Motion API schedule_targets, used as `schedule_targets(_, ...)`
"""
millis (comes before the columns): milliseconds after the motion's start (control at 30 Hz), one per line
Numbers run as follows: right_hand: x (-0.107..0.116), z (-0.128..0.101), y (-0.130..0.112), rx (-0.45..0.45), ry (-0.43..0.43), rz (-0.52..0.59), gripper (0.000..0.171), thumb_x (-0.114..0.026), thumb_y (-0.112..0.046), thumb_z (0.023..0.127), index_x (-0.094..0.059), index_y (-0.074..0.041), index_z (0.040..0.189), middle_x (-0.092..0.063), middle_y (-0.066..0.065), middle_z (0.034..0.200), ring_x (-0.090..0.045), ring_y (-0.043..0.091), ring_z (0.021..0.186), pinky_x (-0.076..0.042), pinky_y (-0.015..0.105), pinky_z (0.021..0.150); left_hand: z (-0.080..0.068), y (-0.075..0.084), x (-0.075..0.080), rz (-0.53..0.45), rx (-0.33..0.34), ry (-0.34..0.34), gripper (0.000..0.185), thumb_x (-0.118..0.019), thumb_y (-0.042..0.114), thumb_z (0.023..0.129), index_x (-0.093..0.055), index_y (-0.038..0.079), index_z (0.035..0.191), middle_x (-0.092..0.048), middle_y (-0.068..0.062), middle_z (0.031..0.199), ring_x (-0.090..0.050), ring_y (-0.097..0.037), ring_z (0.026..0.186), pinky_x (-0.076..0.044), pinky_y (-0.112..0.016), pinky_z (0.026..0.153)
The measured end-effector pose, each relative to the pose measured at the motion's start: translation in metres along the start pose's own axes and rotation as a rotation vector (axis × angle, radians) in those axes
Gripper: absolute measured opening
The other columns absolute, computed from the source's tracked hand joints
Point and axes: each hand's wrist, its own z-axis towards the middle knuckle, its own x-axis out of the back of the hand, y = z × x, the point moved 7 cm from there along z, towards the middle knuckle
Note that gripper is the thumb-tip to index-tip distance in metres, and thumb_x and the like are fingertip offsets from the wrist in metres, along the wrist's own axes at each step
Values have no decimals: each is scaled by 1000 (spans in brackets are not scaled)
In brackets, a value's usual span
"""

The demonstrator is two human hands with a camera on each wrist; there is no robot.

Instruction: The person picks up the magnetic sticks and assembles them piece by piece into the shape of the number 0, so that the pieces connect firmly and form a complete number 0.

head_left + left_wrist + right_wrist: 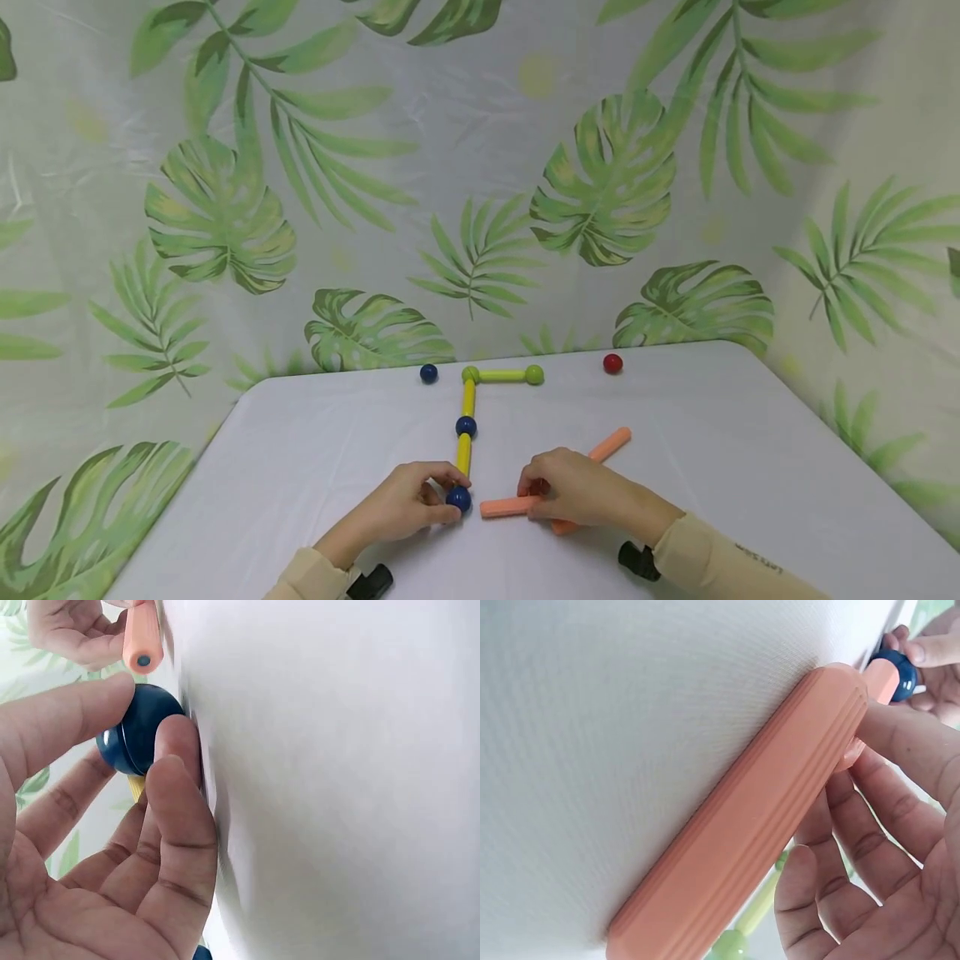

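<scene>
My left hand (405, 504) pinches a blue ball (458, 500) at the near end of a connected chain. Two yellow rods (463, 456) run away from it through another blue ball (466, 427) to a green ball (470, 375). From there a green rod (502, 376) reaches right to a second green ball (534, 375). My right hand (581, 487) pinches an orange rod (506, 507), its tip pointing at the held blue ball, with a small gap in the head view. Another orange rod (742, 817) lies on the table, partly beneath that hand.
A loose blue ball (428, 373) sits at the far edge of the white table (337, 433), left of the chain. A red ball (612, 363) stands at the far right. Behind hangs a leaf-print cloth (480, 167).
</scene>
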Motion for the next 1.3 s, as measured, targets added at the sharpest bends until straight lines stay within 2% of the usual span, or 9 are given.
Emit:
schedule_targets(300, 1, -2, -3, 1, -5, 47, 11, -86, -22, 93, -76, -24, 99, -64, -13, 87, -56, 8, 81, -47, 25, 75, -3, 1, -1, -16, 16, 40, 30, -84, 12, 93, -76, 13, 122, -74, -7, 113, -66, -16, 84, -52, -26, 63)
schedule_targets(567, 1, -1, -7, 38, -3, 54, 10, -85, -22, 93, -76, -23, 98, -64, -14, 85, -55, 4, 79, -47, 23, 73, -4, 1, -2, -13, 9, 65, 30, -85, 12, 92, -77, 14, 120, -75, -7, 112, -66, -16, 85, -52, -26, 62)
schedule_targets(1300, 1, 1, -3, 35, 7, 80, 14, -85, -24, 94, -77, -19, 105, -65, -13, 86, -55, 4, 77, -48, 23, 72, -2, -2, -4, -53, 22, 61, 29, -85, 11, 91, -76, 14, 118, -71, -4, 104, -63, -15, 79, -49, -24, 59)
